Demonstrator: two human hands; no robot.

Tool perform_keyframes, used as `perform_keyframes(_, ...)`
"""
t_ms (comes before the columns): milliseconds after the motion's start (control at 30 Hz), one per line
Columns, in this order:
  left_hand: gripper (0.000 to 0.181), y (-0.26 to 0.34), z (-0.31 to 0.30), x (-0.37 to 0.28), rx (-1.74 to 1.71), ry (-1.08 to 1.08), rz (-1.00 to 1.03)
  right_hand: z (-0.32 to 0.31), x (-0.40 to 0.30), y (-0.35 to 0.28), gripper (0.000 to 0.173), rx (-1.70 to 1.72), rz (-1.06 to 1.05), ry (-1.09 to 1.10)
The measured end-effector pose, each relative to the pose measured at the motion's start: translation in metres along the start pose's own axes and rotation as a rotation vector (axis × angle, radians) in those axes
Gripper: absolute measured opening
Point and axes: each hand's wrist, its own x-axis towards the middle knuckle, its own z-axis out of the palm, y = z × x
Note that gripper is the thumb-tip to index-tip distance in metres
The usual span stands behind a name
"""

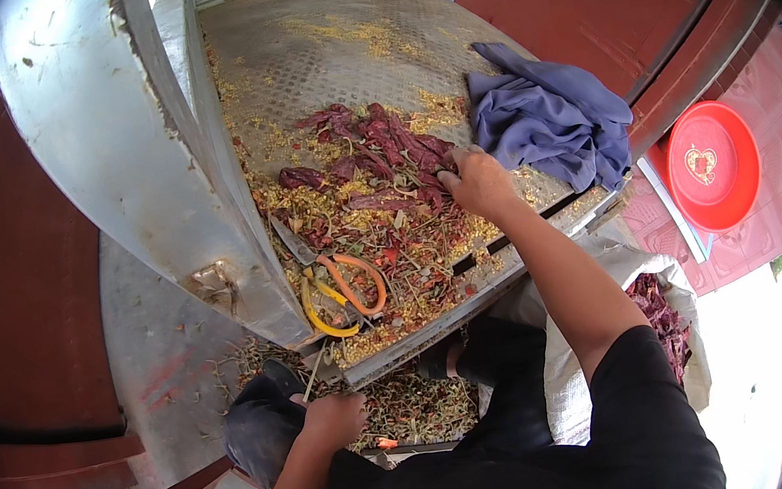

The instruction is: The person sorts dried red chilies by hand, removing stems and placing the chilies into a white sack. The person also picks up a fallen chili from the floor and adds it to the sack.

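My right hand [479, 182] reaches onto the metal platform [346, 46]. Its thumb and fingertips touch the near right side of a heap of dark, dried red chilli peppers [387, 140]; whether they pinch one is hidden. Scissors [342, 290] with one orange and one yellow handle loop lie at the platform's front left, blades pointing away. Yellow seeds [468, 229], stems and red scraps surround them. Below the front edge, my left hand [337, 419] is held low with curled fingers. A thin pale stalk [315, 373] rises beside it; I cannot tell whether it is held.
A curved metal post [109, 135] borders the platform's left side. Crumpled blue-grey cloth [545, 111] lies at the right edge. Below, a white woven sack [570, 377] holds dried chillies, and stems [415, 404] are heaped between my legs. Farther right is a red plastic basin [721, 195].
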Motion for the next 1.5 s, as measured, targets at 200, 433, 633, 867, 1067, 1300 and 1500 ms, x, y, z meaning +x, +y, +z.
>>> perform_keyframes(200,0.021,0.003,-0.003,-0.004,0.021,0.054,0.034,-0.007,0.003,0.003,0.019,0.246,-0.139,-0.006)
perform_keyframes(433,0.029,0.04,-0.026,-0.016,-0.165,0.176,0.249,-0.085,-0.084,-0.019,0.009,0.502,-0.232,0.081)
perform_keyframes(633,0.033,0.15,-0.122,-0.029,-0.193,1.057,0.468,-0.127,-0.194,-0.057,0.007,0.716,-0.382,-0.209)
perform_keyframes(867,0.02,0.162,-0.107,-0.022,-0.603,0.863,0.294,-0.119,-0.226,-0.057,0.039,0.921,-0.252,-0.245)
perform_keyframes(1067,0.016,0.171,-0.079,-0.022,-1.192,0.566,0.14,-0.078,-0.241,-0.06,0.03,1.113,-0.347,-0.252)
perform_keyframes(1300,0.028,0.168,-0.143,-0.04,0.247,0.957,0.555,-0.09,-0.234,-0.046,0.021,0.599,-0.522,-0.394)
perform_keyframes(1500,0.008,0.164,-0.157,-0.053,0.491,0.684,0.499,-0.099,-0.222,-0.051,0.021,0.606,-0.641,-0.435)
